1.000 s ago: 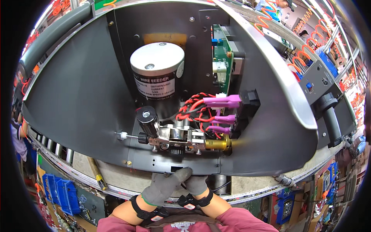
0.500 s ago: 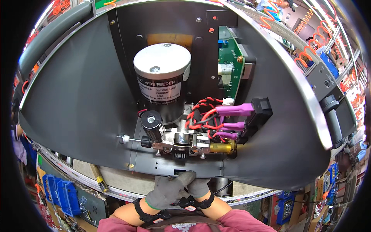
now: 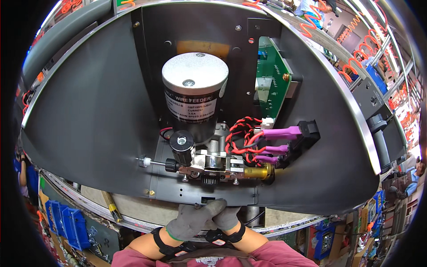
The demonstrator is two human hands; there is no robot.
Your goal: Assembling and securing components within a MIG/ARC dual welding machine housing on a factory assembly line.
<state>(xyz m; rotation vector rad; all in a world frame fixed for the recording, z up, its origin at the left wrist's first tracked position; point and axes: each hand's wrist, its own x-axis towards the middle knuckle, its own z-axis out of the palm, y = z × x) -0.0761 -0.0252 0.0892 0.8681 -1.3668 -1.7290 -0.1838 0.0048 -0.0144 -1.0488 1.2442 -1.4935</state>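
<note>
Both hands wear grey gloves and meet at the front edge of a large black metal housing [image 3: 89,133]. My left hand [image 3: 190,221] is closed just below a small slot in that edge, its thumb side crossing over my right hand. Partly covered by it, my right hand [image 3: 227,219] is closed too, its fingertips hidden. What the fingers hold is hidden. Inside the housing stands a silver-topped wire feeder motor [image 3: 195,71]. In front of it sits a metal feed mechanism [image 3: 213,163] with a black knob [image 3: 182,142] and brass fitting [image 3: 257,172].
Red and black wires with purple sleeves [image 3: 282,132] run to a black connector at right, near a green circuit board [image 3: 273,80]. Blue bins [image 3: 75,227] with small hardware lie at lower left. Orange coiled hoses hang at upper right. Another person [image 3: 413,178] stands far right.
The view has shifted slightly, so the motor and feed mechanism appear a little further right. My hands stay in nearly the same place and pose at the housing edge.
</note>
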